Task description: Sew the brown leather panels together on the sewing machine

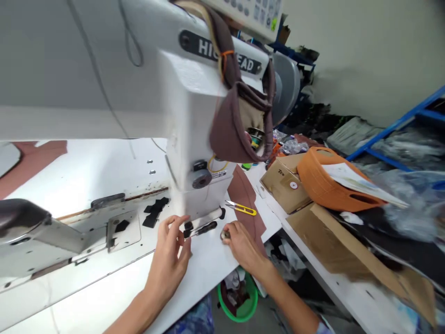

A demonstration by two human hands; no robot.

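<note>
My right hand point(241, 243) pinches a small round metal bobbin point(225, 235) just above the white machine table. My left hand point(171, 253) is raised over the table with its fingers bent and apart; nothing shows clearly between them. Close to its fingertips lie a screwdriver with a black handle point(207, 227) and small black blocks point(188, 226). The white sewing machine point(194, 116) stands behind both hands, with a grey round knob point(201, 178) on its column. Yellow thread snips point(245, 209) lie beyond my right hand on a brown piece of material point(245, 197).
Black scraps point(155, 212) lie on the machine bed. A brown padded piece point(229, 125) hangs from the machine. To the right are a cardboard box point(287, 183) and an orange bag point(330, 181). A green basin point(239, 317) holds scraps below the table edge.
</note>
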